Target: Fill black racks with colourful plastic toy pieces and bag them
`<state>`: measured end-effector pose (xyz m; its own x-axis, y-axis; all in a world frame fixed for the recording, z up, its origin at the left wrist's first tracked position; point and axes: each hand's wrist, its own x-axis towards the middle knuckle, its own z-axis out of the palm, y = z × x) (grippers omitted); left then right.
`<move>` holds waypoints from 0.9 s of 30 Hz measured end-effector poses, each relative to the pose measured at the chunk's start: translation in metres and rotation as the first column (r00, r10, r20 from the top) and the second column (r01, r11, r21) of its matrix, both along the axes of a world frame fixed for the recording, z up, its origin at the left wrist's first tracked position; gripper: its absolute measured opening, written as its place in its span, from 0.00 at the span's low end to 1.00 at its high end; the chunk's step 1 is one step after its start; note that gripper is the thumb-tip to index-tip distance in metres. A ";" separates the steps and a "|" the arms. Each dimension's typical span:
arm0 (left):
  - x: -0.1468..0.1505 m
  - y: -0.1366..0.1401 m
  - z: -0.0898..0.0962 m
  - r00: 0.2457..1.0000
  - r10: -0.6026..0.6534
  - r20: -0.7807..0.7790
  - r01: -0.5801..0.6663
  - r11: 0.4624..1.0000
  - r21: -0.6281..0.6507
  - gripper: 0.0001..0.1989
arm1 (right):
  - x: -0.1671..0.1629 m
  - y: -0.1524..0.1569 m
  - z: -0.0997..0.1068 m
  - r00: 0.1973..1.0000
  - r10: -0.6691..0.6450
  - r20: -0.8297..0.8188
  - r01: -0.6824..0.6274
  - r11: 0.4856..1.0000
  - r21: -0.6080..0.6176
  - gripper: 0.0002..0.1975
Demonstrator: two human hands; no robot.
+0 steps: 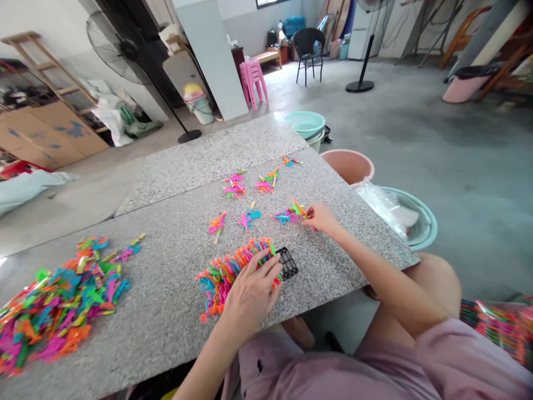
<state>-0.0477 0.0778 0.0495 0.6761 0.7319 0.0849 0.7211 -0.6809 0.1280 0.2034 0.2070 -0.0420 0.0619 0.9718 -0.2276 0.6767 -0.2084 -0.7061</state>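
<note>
My left hand (253,286) lies with fingers stretched over a packed row of small bright plastic toys (225,278). The row stands in a black plastic grid rack (288,264), whose bare end shows past my fingertips. Further right, my right hand (320,218) has its fingers pinched at the edge of a little cluster of pink, blue, green and orange toys (286,215). It seems to grip one small plastic toy there, though my fingers partly hide it. Two more small clusters, a pink and blue one (249,218) and a pink and orange one (217,223), lie beyond the rack.
A large heap of the same toys (66,305) covers the left of the speckled stone table (166,289). More clusters (235,186) lie farther back. Beside the right edge stand a pink tub (350,164) and a teal basin (431,222) with clear plastic bags (385,208).
</note>
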 end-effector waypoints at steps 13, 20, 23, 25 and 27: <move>0.007 0.001 -0.001 1.000 0.005 0.007 -0.005 1.000 0.008 0.18 | -0.059 -0.128 -0.019 0.944 0.183 -0.274 -0.130 0.971 0.201 0.03; 0.009 0.000 0.001 1.000 0.021 0.014 -0.022 1.000 0.014 0.26 | -0.066 -0.114 -0.013 0.947 0.319 0.042 -0.317 0.906 0.281 0.05; 0.009 -0.001 0.000 0.999 0.037 0.021 -0.037 0.999 0.006 0.26 | -0.069 -0.110 -0.008 0.941 0.334 0.060 -0.338 0.903 0.265 0.06; 0.007 -0.001 -0.002 0.998 0.048 0.030 -0.048 0.999 -0.001 0.26 | -0.068 -0.111 -0.003 0.946 0.324 -0.028 -0.309 0.922 0.235 0.05; 0.004 0.000 -0.001 0.998 0.057 0.040 -0.056 0.998 -0.021 0.27 | -0.059 -0.118 0.008 0.938 0.268 -0.220 -0.222 0.952 0.212 0.05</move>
